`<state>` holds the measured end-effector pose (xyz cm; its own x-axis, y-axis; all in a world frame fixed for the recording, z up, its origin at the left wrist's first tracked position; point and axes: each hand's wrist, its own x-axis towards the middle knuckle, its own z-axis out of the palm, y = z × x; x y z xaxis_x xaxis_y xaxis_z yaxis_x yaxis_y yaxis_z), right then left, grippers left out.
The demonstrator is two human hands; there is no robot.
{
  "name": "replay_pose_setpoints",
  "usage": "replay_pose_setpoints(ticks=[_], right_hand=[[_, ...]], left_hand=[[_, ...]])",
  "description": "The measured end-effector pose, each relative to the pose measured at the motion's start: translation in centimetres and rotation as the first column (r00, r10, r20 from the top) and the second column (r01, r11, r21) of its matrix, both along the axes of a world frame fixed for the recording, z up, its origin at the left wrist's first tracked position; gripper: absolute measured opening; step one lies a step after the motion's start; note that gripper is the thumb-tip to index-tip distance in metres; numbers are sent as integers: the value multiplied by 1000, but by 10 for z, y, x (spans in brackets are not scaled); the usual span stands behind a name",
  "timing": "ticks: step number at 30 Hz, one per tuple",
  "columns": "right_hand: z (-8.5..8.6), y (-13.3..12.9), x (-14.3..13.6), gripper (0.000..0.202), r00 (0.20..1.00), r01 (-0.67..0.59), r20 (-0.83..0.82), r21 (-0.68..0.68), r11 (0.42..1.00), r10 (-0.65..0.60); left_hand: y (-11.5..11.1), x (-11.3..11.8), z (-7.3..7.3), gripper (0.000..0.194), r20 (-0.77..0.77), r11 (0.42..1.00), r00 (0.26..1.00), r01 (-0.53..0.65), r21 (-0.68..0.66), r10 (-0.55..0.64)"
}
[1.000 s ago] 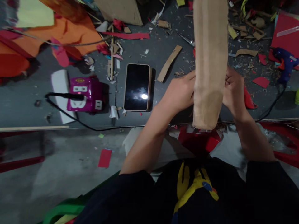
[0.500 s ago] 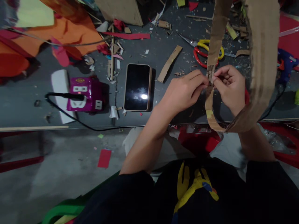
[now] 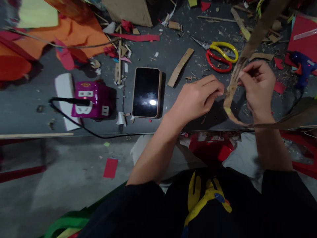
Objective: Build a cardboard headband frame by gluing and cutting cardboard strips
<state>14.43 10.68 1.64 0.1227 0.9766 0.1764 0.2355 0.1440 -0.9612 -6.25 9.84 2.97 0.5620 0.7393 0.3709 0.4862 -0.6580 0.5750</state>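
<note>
A long brown cardboard strip [image 3: 255,38] bends into a loop over the table edge, its upper part blurred by motion. My right hand [image 3: 261,86] pinches it between thumb and fingertips at a rough, layered section. Just left of the strip, my left hand [image 3: 199,96] has its fingers curled together, the tips a small gap away from the cardboard. Whether something tiny is between those fingers cannot be made out. Scissors [image 3: 220,56] with one red and one yellow handle lie beyond both hands, blades pointing left.
A phone [image 3: 146,92] lies left of my left hand, near a short cardboard piece [image 3: 180,67]. Further left stands a purple power socket [image 3: 91,99] with a black cable. A blue glue gun [image 3: 302,67] is at far right. Paper and cardboard scraps litter the table [image 3: 173,43].
My right hand has moved right, tilting and swinging the cardboard loop rightward. My left fingers have come off the strip. The scissors' handles are now uncovered.
</note>
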Motion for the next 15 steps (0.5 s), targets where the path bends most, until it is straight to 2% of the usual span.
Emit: replay_pose_setpoints(ticks=[2, 5, 10, 15], right_hand=[[3, 5, 5, 17, 981, 182, -82, 118, 976, -174], [0, 12, 11, 19, 968, 247, -94, 150, 957, -235], [-6, 8, 5, 18, 986, 151, -89, 115, 982, -141], [-3, -1, -6, 13, 992, 70, -110, 86, 994, -60]], left_hand=[[-1, -1, 2, 21, 6, 1000, 1000, 1, 4, -1], [-1, -4, 2, 16, 14, 1000, 1000, -18, 19, 18], [4, -4, -4, 14, 35, 995, 994, -100, 25, 99], [7, -3, -10, 25, 57, 979, 977, -204, -3, 204]])
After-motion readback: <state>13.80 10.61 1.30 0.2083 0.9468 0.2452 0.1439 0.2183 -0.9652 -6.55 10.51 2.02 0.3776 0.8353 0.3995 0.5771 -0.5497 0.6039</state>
